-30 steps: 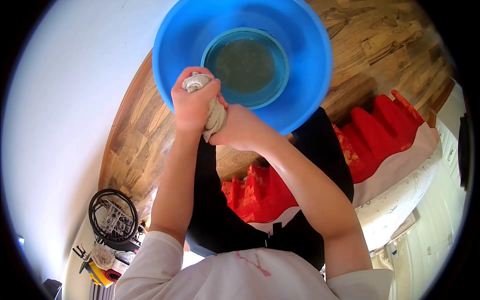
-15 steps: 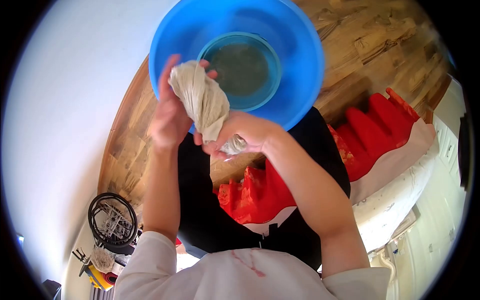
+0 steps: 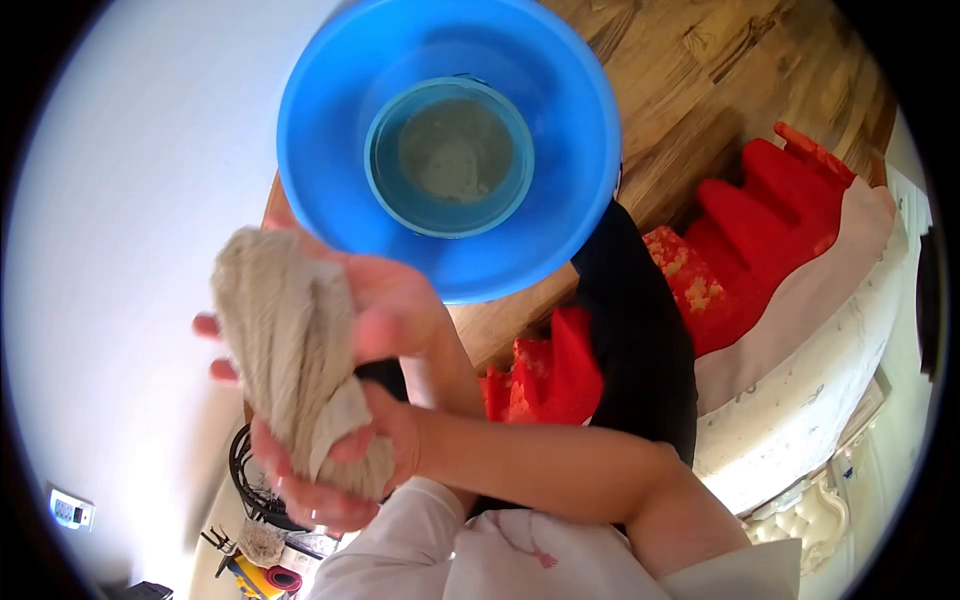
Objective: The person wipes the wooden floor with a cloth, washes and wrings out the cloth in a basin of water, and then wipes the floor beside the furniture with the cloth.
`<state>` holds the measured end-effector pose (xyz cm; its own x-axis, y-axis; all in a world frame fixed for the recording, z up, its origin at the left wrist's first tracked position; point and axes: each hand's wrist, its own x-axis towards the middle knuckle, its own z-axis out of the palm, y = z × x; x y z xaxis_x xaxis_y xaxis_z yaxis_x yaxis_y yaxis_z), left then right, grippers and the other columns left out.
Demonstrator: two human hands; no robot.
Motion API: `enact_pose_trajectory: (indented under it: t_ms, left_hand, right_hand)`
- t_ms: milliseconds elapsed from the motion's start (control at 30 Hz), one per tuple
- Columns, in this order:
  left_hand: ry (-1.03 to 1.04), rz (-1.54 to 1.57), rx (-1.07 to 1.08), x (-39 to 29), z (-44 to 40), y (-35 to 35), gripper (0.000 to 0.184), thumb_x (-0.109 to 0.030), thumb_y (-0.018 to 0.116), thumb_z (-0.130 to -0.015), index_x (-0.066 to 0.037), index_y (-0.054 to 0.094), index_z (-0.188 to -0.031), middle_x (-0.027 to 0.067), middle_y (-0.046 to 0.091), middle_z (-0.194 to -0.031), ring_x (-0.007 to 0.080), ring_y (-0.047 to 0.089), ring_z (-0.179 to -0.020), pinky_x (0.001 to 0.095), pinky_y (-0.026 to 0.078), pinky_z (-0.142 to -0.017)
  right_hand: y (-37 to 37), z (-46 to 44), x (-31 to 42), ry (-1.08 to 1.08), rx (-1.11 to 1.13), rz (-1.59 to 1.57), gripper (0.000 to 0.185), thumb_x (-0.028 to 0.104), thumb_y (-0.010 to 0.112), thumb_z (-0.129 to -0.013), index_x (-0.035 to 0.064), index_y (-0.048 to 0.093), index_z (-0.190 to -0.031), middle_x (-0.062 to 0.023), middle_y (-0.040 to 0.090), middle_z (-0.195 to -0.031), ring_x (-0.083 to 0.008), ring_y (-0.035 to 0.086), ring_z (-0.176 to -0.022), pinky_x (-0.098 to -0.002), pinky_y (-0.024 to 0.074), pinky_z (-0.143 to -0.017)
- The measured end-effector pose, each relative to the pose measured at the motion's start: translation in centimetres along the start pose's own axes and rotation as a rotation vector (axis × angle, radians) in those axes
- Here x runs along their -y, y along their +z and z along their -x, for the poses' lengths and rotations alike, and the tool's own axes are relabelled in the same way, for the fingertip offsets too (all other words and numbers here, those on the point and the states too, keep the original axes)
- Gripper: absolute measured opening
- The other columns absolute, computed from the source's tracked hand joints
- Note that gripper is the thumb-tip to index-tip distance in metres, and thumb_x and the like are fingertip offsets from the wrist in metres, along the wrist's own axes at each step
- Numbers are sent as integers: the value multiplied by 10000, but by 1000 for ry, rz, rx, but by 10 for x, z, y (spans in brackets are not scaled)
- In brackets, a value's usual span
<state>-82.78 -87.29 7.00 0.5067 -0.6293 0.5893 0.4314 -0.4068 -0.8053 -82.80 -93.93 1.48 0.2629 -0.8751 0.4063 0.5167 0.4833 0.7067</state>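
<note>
A bunched, twisted beige cloth (image 3: pixel 285 330) is held up to the left of the basin, near the wall. My right hand (image 3: pixel 395 440) is closed around its lower end. Behind the upper part lies my left hand (image 3: pixel 385 300), its palm and thumb on the right side and fingertips showing past the left edge. The right forearm crosses in front of the left one. A large blue basin (image 3: pixel 300 190) sits on the floor, with a smaller teal bucket (image 3: pixel 380 200) inside it holding murky grey water (image 3: pixel 455 150).
Wooden flooring (image 3: pixel 690 60) surrounds the basin, and a white wall (image 3: pixel 130 220) rises on the left. A red patterned bed cover (image 3: pixel 760 240) hangs at the right beside a pale mattress (image 3: pixel 800 400). Black wheel-like objects (image 3: pixel 250 480) and a wall socket (image 3: pixel 72 510) are at lower left.
Both hands have brought the cloth leftward and closer to my body, away from the basin's rim. My forearms now cross. The camera view has shifted.
</note>
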Motion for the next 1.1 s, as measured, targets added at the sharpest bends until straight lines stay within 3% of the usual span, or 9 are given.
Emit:
enact_pose_trajectory:
  t_ms: [67, 200, 300, 400, 800, 900, 933, 1033, 1100]
  left_hand:
    - [49, 15, -31, 5, -5, -1, 456, -303, 483, -960, -29, 320, -1287, 217, 537, -1056, 339, 554, -860, 436, 463, -660]
    - [149, -1498, -41, 3, -14, 11, 384, -260, 488, -962, -36, 320, -1225, 209, 535, -830, 299, 525, -626, 376, 421, -517]
    - [96, -2050, -71, 6, -18, 11, 355, -243, 490, -961, -44, 325, -1204, 205, 534, -764, 278, 517, -559, 347, 396, -460]
    - [-281, -2294, -109, 3, -29, 22, 360, -202, 489, -940, -56, 328, -1228, 193, 539, -814, 250, 529, -598, 343, 408, -487]
    - [-1049, -2502, -383, -117, -11, -65, 423, -259, 710, -832, -5, 553, -1131, 136, 625, -911, 188, 633, -708, 273, 522, -604]
    - [-1261, -2574, -77, -141, -27, -73, 441, -274, 766, -804, 7, 610, -1107, 122, 646, -935, 173, 659, -736, 255, 550, -633]
    - [-1440, -2711, 248, -149, -37, -72, 377, -183, 812, -767, 14, 646, -1043, 102, 663, -865, 164, 660, -686, 255, 544, -590]
    - [-1541, -2366, 483, -168, -58, -74, 296, -5, 835, -692, -4, 678, -942, 72, 651, -714, 161, 658, -650, 260, 528, -549]
    - [-1785, -2287, 458, -169, -69, -66, 290, -89, 828, -683, -56, 681, -931, 61, 669, -775, 173, 657, -652, 270, 518, -546]
  right_hand:
    - [-6, -6, 1, -23, 6, -4, 667, 378, 697, -832, 27, 385, -1307, -156, 389, -1217, -294, 316, -1104, -472, 212, -900]
    - [-2, -4, -4, -39, -19, -2, 610, 345, 690, -839, 27, 413, -1280, -142, 420, -1124, -269, 346, -1002, -439, 231, -812]
    - [11, 7, 2, -43, -61, -1, 568, 321, 685, -845, 27, 433, -1259, -131, 443, -1054, -249, 369, -925, -415, 245, -746]
    - [24, 10, 2, -37, -112, 13, 525, 297, 680, -850, 26, 454, -1239, -121, 465, -985, -230, 391, -849, -390, 260, -680]
    - [88, 13, 41, 184, -762, 311, 356, 200, 660, -872, 25, 536, -1156, -78, 557, -705, -152, 482, -542, -293, 317, -415]
    - [82, 22, 57, 288, -877, 406, 298, 217, 653, -885, 32, 562, -1100, -79, 578, -691, -150, 521, -547, -274, 351, -424]
    - [81, 20, 59, 264, -928, 423, 251, 230, 678, -866, 52, 583, -1014, -62, 578, -675, -137, 519, -532, -263, 341, -422]
    - [86, 15, 64, 367, -1066, 685, 217, 235, 709, -842, 74, 588, -922, -41, 571, -658, -120, 518, -524, -260, 346, -421]
    - [86, 17, 67, 415, -1104, 742, 183, 203, 705, -826, 78, 575, -862, -54, 589, -714, -146, 559, -569, -267, 402, -443]
